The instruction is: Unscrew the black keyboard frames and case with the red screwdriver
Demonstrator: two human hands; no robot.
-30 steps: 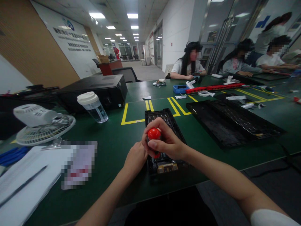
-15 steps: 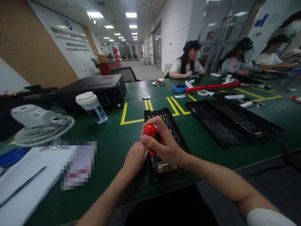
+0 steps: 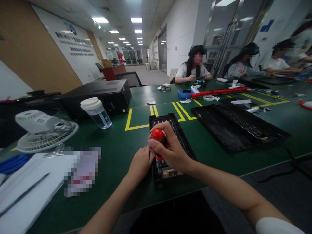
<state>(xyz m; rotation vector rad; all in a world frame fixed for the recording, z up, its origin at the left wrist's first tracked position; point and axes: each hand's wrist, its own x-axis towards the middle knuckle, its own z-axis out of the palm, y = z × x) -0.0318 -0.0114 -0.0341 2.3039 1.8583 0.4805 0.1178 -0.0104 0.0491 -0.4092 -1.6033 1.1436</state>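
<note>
A red-handled screwdriver (image 3: pixel 158 135) stands nearly upright over the lower part of a black casing (image 3: pixel 181 138) with electronic parts inside. My right hand (image 3: pixel 169 148) is wrapped round its handle, and the shaft points down into the casing. Close against the handle and the right fingers, at the casing's left edge, is my left hand (image 3: pixel 141 159). Its fingers are bent and partly hidden, so what they grip is unclear. A gold-brown part (image 3: pixel 170 174) shows at the casing's near end.
Right: a larger black open panel (image 3: pixel 234 130). Left: a lidded cup (image 3: pixel 96 112), a white fan (image 3: pixel 46 130), a clipboard with papers (image 3: pixel 31 182) and a black computer case (image 3: pixel 97 96). A blue tray (image 3: pixel 185 94) lies farther back. People sit across the table.
The view has shifted slightly. The screwdriver and my right hand have barely moved, with the red handle end a little to the right. Both hands keep their positions at the casing.
</note>
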